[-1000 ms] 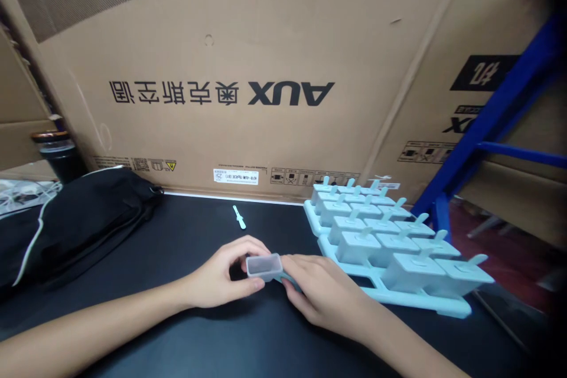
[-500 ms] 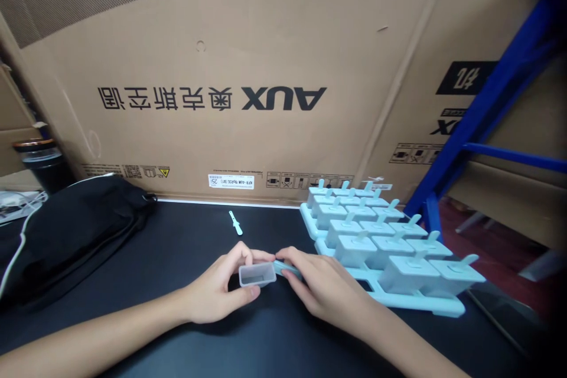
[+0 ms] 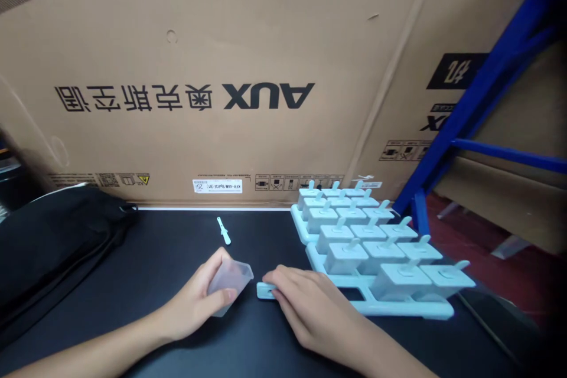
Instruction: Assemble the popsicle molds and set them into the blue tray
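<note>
Within left hand (image 3: 193,305), mold (image 3: 232,281), right hand (image 3: 315,307) pinching lid (image 3: 265,291)

We've got a cardboard box (image 3: 212,142) with upside-down lettering (image 3: 269,96) across the back, black bag (image 3: 57,242) slumped left, blue frame (image 3: 475,100) slanting right!

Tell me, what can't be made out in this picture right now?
Head view: the rest of the light blue piece, covered by the right hand.
Head view: part of the translucent cup, behind the left hand.
Head view: the far side of the black bag, cut off by the left edge; its inside, hidden by cloth.
Head view: the finest print on the white label, too small.
</note>
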Action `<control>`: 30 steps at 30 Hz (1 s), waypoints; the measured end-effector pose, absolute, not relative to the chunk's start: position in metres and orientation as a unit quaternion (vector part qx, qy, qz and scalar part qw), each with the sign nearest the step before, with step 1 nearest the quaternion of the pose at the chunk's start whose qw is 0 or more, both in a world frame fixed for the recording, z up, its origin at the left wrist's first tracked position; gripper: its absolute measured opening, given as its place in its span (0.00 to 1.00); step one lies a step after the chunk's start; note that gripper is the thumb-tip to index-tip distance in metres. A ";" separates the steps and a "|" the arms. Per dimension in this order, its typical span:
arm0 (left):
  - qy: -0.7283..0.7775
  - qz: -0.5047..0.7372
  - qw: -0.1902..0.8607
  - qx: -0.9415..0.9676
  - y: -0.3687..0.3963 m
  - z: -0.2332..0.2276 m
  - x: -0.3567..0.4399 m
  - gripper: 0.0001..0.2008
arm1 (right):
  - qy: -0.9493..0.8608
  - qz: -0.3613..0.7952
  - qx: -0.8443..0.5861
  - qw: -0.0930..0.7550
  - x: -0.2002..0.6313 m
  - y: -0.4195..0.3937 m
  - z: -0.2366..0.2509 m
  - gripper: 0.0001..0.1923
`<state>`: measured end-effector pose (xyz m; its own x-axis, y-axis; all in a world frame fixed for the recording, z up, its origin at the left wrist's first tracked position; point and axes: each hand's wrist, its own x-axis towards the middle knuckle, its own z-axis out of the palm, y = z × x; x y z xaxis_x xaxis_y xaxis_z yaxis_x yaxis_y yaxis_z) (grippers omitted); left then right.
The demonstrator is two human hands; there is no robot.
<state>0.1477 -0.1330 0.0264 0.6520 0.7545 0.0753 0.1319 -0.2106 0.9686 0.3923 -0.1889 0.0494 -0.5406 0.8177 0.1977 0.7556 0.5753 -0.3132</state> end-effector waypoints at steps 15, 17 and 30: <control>0.278 0.243 0.572 0.733 -0.137 0.035 0.147 0.12 | -0.889 0.061 -0.444 0.092 0.395 -0.183 0.053 0.12; 0.278 0.237 0.572 0.734 -0.137 0.034 0.146 0.12 | -0.896 0.038 -0.435 0.073 0.397 -0.186 0.057 0.12; 0.292 0.233 0.512 0.773 -0.135 0.037 0.162 0.12 | -0.911 -0.009 -0.408 0.063 0.407 -0.191 0.063 0.07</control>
